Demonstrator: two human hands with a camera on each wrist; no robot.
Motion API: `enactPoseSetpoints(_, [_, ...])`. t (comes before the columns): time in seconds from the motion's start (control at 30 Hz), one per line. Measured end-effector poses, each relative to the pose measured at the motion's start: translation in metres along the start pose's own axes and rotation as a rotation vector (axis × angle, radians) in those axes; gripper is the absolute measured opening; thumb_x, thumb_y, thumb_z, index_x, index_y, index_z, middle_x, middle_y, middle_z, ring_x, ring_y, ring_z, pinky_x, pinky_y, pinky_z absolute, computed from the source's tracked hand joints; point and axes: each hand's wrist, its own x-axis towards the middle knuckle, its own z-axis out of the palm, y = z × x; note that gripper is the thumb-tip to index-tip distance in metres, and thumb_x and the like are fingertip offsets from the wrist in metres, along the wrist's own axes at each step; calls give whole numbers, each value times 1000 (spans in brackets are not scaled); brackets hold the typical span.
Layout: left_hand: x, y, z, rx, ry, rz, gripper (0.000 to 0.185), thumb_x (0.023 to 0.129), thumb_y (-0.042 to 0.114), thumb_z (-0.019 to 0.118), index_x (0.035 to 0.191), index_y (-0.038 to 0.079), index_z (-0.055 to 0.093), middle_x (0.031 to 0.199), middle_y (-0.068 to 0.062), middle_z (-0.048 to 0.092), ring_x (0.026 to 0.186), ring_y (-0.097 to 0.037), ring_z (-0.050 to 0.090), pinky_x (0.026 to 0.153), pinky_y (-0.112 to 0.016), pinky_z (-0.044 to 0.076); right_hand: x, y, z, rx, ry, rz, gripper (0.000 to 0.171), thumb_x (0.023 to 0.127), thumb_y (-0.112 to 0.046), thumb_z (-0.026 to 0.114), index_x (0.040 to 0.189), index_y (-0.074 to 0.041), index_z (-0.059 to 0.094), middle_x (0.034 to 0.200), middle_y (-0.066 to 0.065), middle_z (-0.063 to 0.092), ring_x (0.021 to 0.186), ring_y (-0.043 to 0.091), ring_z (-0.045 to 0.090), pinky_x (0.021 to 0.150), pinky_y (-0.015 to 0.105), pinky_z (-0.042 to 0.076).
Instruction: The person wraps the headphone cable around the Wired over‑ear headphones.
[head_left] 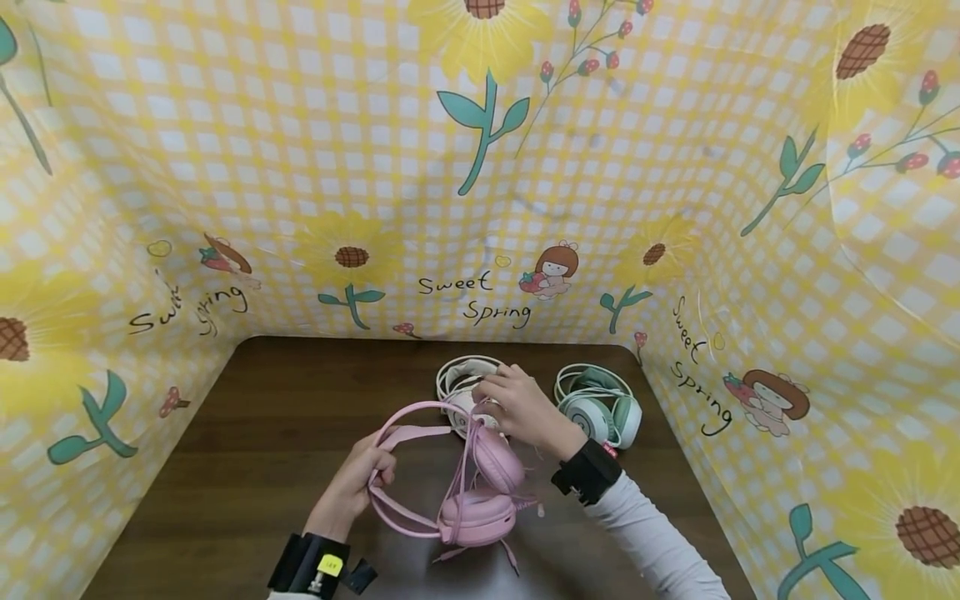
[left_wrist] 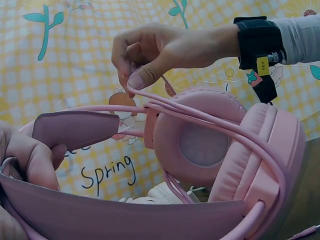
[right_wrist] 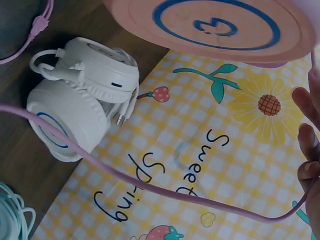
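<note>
**Mia:** What is the left hand (head_left: 352,487) doing?

**Ben:** Its fingers (left_wrist: 30,160) are curled tight round the soft band of the pink headphones (head_left: 476,492). It holds them just over the brown bench (head_left: 247,450), near the front and about in the middle.

**Mia:** And the right hand (head_left: 525,408)?

**Ben:** It pinches the thin pink cable (left_wrist: 200,116) between thumb and fingers (left_wrist: 142,75). The other fingers are bent in a bit. From there the cable runs down across the ear cups.

**Mia:** Where do the ear cups sit?

**Ben:** One pink cup is low, close to the bench. The other is just above it, tipped toward the right hand. More pink cable hangs below them and lies on the bench.

**Mia:** What is behind the hands?

**Ben:** White headphones (head_left: 465,387) lie on the bench at the back, folded up, with their white cable tucked in. The right hand is right over them. I cannot tell if it touches them.

**Mia:** And the green ones?

**Ben:** The mint green headphones (head_left: 600,408) lie just to the right of the white ones, near the right wrist.

**Mia:** What is all around?

**Ben:** A yellow checked cloth (head_left: 300,167) with sunflowers and the words "Sweet Spring" stands behind and at both sides of the bench
</note>
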Motion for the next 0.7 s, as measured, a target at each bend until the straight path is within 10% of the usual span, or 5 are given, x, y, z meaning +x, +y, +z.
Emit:
enactPoseSetpoints(0.17, [-4,-2,-6,-46,-68,1,64,57,-17,43,119,-4,50,57,0,43,45,-9,40,40,-16,27,-11,8,5,48,4,20,13,86,-1,72,92,-12,67,92,-1,66,87,16,61,77,33,50])
enactPoseSetpoints(0.37, [-8,-3,-15,-334,-271,-3,60,59,-22,35,106,10,55,64,6,40,50,-6,29,45,-14,21,-37,24,7,173,103,111,17,86,4,72,96,-10,70,94,0,67,83,12,62,67,23,50])
enactPoseSetpoints(0.7, [-4,1,-11,-524,-303,-30,55,62,-23,31,107,4,46,77,0,34,52,-7,27,46,-15,24,-51,24,11,222,188,200,12,92,-1,67,99,-10,65,88,-2,64,72,7,56,60,21,47])
